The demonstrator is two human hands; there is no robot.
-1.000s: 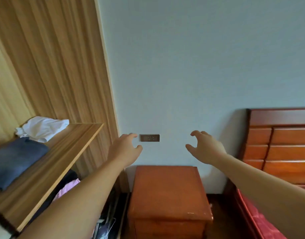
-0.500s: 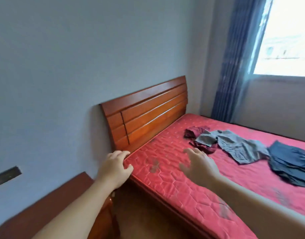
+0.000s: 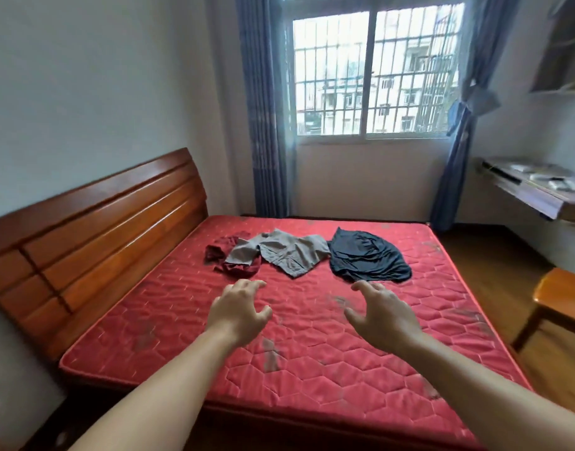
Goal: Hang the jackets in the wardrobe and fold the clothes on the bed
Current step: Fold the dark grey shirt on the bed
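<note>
Three loose garments lie across the far half of the red quilted mattress: a crumpled dark red piece on the left, a grey one partly over it in the middle, and a dark navy one on the right. My left hand and my right hand are held out over the mattress, short of the garments. Both have loosely curled fingers and hold nothing.
A wooden headboard runs along the left wall. Behind the bed is a barred window with blue curtains. A wooden stool stands on the floor at the right, with a wall desk above it.
The view has swung right, from the wardrobe shelf and bedside cabinet to the whole bed. Both hands stayed held out in front, empty.
</note>
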